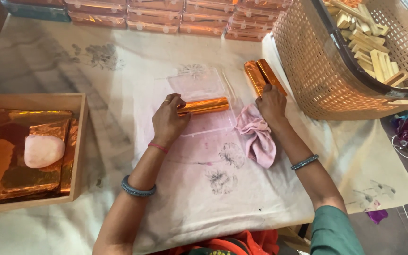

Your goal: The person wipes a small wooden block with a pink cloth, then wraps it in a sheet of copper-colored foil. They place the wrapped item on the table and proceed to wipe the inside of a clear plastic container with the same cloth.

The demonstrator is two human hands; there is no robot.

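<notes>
I see my left hand gripping the end of a shiny copper-foil-wrapped bar lying across a clear plastic box on the white cloth-covered table, so I'd keep it level and pressed flat. My right hand rests on a crumpled pink cloth, touching two more foil-wrapped bars. Its fingers are hidden beneath the knuckles, so I cannot tell its grasp.

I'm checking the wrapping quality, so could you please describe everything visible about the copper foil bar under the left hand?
The copper foil bar is a long, narrow block wrapped in shiny orange-copper foil. It lies flat and crosswise in a clear plastic tray on the white cloth. The left hand covers its left end; the right end is bare.
</notes>
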